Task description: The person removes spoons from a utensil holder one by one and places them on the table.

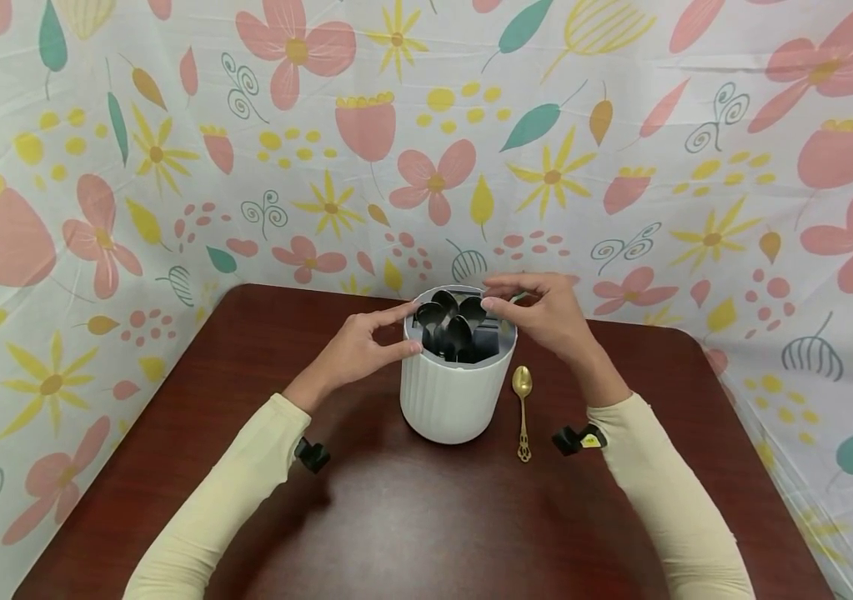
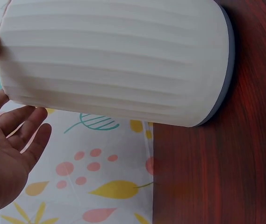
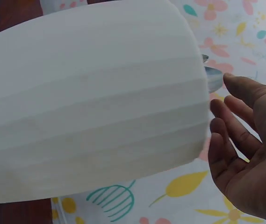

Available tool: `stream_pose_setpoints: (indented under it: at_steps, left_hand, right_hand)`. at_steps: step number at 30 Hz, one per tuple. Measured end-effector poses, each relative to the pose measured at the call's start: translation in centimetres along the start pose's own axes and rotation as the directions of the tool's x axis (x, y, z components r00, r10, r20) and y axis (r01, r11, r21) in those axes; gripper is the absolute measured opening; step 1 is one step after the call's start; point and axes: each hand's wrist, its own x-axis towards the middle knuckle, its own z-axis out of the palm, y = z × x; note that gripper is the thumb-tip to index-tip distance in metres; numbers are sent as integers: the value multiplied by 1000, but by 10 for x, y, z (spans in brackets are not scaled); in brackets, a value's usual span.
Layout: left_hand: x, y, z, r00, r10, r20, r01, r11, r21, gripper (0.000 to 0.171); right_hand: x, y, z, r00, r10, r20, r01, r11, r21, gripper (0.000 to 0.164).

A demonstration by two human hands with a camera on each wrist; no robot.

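Observation:
A white ribbed utensil holder (image 1: 456, 404) stands upright on the table, with several dark-looking spoons (image 1: 459, 333) in it, bowls up. My left hand (image 1: 354, 346) grips its left side at the rim, thumb in front and index finger along the back. In the left wrist view, that thumb presses the ribbed wall. My right hand (image 1: 546, 308) is at the right of the rim, its thumb tip at a spoon bowl (image 3: 214, 79) and its fingers apart from the thumb. A gold spoon (image 1: 522, 383) with an openwork handle lies on the table, right of the holder.
The dark reddish-brown wooden table (image 1: 396, 525) has rounded far corners. A flower-printed white curtain (image 1: 366, 200) hangs behind it and along both sides. Small black devices are strapped to both wrists, over cream sleeves (image 1: 234, 483).

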Motion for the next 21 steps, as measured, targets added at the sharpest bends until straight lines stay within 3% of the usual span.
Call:
stream_pose_setpoints:
  at_steps: [7, 14, 21]
  left_hand:
    - [1, 1, 0, 1000, -8, 8, 8, 1000, 5, 64]
    - [2, 1, 1, 1000, 6, 2, -6, 1000, -11, 63]
    - [1, 0, 0, 1000, 4, -6, -4, 1000, -22, 61]
  right_hand:
    - [-1, 1, 8, 1000, -15, -1, 15, 999, -36, 22]
    - [-9, -25, 13, 1000, -10, 8, 10, 998, -60, 19]
    - [-11, -26, 14, 999, -42, -6, 42, 998, -45, 15]
